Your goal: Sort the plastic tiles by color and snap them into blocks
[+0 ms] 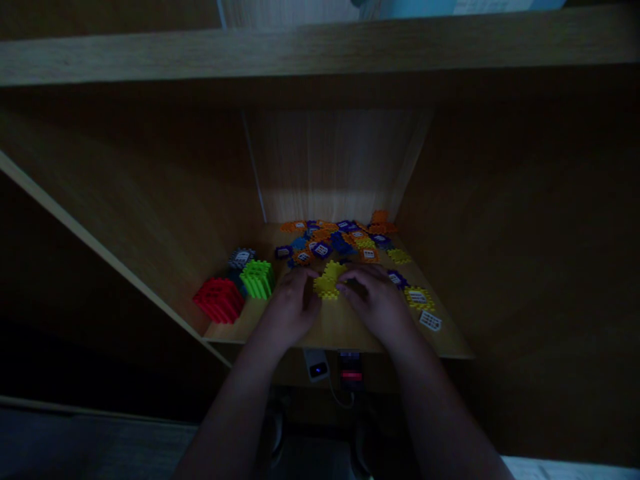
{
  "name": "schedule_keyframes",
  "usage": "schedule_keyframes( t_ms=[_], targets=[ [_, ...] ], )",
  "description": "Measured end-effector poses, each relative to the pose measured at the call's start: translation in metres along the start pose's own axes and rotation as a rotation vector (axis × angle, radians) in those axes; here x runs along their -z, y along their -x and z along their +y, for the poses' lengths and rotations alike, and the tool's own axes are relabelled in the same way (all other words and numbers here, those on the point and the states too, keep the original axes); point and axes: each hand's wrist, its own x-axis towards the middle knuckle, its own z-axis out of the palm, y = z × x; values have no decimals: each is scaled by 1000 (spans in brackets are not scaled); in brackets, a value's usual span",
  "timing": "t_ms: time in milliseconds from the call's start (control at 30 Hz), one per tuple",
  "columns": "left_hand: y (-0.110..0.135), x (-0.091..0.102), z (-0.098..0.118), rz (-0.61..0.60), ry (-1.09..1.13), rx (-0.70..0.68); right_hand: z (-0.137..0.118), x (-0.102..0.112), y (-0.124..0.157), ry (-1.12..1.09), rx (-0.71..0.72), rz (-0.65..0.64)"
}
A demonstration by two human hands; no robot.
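Note:
Both my hands rest on a small wooden desk [345, 330] in dim light. My left hand [293, 303] and my right hand [375, 300] close from either side on a stack of yellow interlocking plastic tiles [329, 281]. A red stack [219, 300] and a green stack [257, 278] of the same tiles stand at the left, with a dark tile stack [241, 257] behind them. A loose heap of orange, purple and blue tiles [340, 240] lies at the back of the desk.
Wooden side walls [165, 220] close in the desk on both sides, and a shelf [320, 47] runs overhead. Single yellow tiles [419, 297] and a white tile [430, 321] lie at the right. Two small devices [335, 370] hang below the desk's front edge.

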Motion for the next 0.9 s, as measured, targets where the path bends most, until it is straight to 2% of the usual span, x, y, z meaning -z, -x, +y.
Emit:
schedule_keyframes(
  t_ms=[100, 333, 667, 900],
  targets=[
    [0, 0, -1, 3, 6, 31, -2, -4, 1, -42, 22, -67],
    [-2, 0, 1, 2, 19, 65, 2, -12, 5, -43, -41, -146],
    [-2, 2, 4, -9, 27, 74, 1, -10, 5, -28, -4, -194],
    [-2, 1, -1, 14, 30, 93, 0, -9, 6, 6, -34, -193]
  ],
)
